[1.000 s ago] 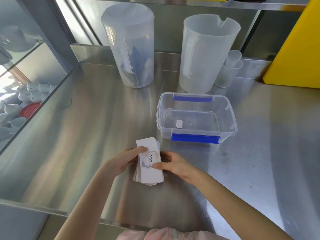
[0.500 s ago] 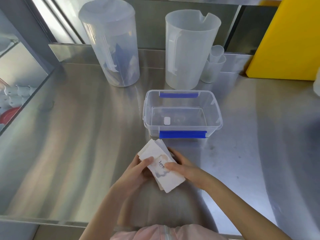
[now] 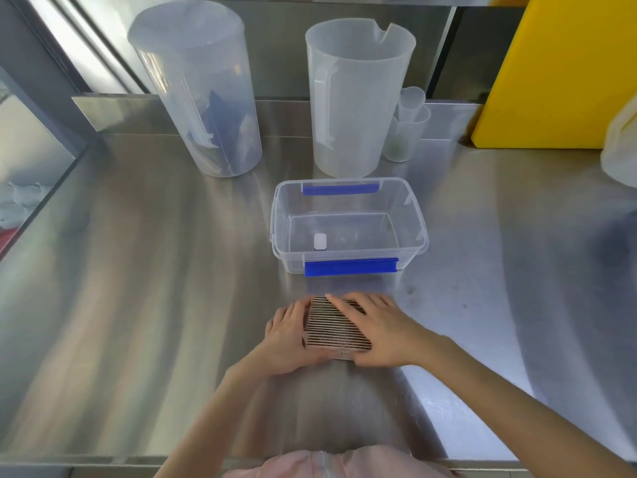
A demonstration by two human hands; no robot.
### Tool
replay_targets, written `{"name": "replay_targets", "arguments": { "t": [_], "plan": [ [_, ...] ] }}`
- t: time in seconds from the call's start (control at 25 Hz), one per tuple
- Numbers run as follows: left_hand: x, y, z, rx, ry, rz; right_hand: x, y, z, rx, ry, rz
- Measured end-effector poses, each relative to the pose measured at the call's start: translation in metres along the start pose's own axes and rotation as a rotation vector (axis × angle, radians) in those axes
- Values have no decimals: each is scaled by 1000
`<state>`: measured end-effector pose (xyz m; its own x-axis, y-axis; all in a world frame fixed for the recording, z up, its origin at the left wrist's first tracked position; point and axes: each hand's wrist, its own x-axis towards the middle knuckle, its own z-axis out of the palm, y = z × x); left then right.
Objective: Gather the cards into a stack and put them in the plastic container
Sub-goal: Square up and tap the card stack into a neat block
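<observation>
The stack of cards [image 3: 333, 329] stands on its long edge on the steel counter, so I look down on the striped card edges. My left hand [image 3: 293, 334] presses against the stack's left side. My right hand [image 3: 377, 326] lies over its top and right side, fingers stretched across the far edge. Both hands squeeze the stack between them. The clear plastic container [image 3: 348, 224] with blue clips sits open just beyond the stack, holding only a small white tab on its floor.
Behind the container stand a lidded clear pitcher [image 3: 200, 88], an open translucent jug [image 3: 355, 94] and small stacked cups [image 3: 408, 122]. A yellow board [image 3: 558, 70] leans at the back right, beside a white bag [image 3: 620, 143]. The counter's front edge runs near my body.
The stack was held flat and skewed, face up with a printed word showing. Now it is turned on edge on the counter, squared between both hands.
</observation>
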<state>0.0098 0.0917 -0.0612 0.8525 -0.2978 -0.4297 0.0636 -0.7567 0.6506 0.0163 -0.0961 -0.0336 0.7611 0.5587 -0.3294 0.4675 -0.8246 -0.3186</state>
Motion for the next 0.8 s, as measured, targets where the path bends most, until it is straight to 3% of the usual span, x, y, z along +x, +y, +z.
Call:
{"name": "replay_targets", "arguments": {
  "t": [0.16, 0.36, 0.44, 0.6, 0.8],
  "plan": [
    [1, -2, 8, -7, 24, 25, -2, 3, 12, -3, 63, -8],
    [2, -9, 9, -11, 38, 47, -24, 20, 18, 696, 294, 251],
    [2, -12, 10, -29, 31, 41, -34, 28, 30, 863, 271, 357],
    [0, -16, 13, -70, 33, 40, -35, 23, 50, 751, 158, 319],
    [-1, -5, 30, -117, 132, 93, -28, 12, 58, 704, 360, 365]
  ]
}}
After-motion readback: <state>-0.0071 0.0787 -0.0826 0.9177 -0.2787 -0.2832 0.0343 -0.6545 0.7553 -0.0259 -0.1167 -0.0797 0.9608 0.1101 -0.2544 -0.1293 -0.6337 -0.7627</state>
